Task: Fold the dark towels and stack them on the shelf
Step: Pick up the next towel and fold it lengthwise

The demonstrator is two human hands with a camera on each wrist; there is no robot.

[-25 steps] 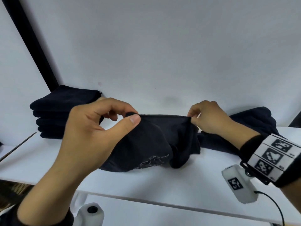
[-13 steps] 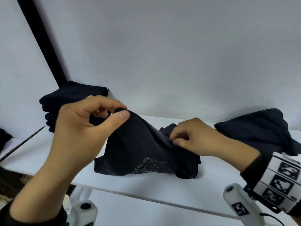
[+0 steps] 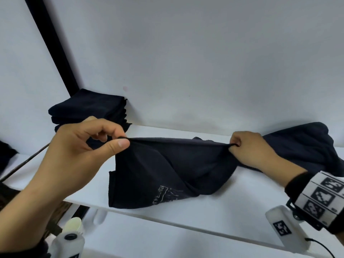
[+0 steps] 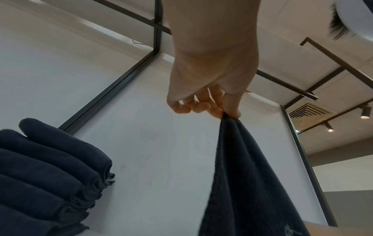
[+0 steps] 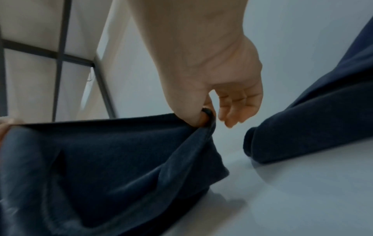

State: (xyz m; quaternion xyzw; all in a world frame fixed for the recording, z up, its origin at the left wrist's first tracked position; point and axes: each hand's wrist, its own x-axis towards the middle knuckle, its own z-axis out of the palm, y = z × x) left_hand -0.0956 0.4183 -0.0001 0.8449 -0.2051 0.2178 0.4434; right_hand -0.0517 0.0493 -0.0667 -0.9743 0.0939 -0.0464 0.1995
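A dark towel (image 3: 167, 170) with a pale printed mark hangs stretched between my hands above the white shelf (image 3: 232, 207), its lower edge lying on the board. My left hand (image 3: 122, 142) pinches its left top corner between thumb and forefinger; the left wrist view shows the same pinch (image 4: 230, 115) with the towel (image 4: 248, 183) hanging down. My right hand (image 3: 233, 146) pinches the right top corner, also seen in the right wrist view (image 5: 203, 119) above the towel (image 5: 105, 159). A stack of folded dark towels (image 3: 87, 108) (image 4: 46, 175) sits at the back left of the shelf.
A crumpled heap of dark towels (image 3: 305, 146) (image 5: 315, 124) lies at the right of the shelf against the white back wall. A black frame post (image 3: 54, 47) runs up at the left. The shelf's front edge (image 3: 186, 226) runs below the towel.
My right hand moved from the middle of the towel out to the right, and the top edge is now pulled taut between both hands. The left hand kept its pinch.
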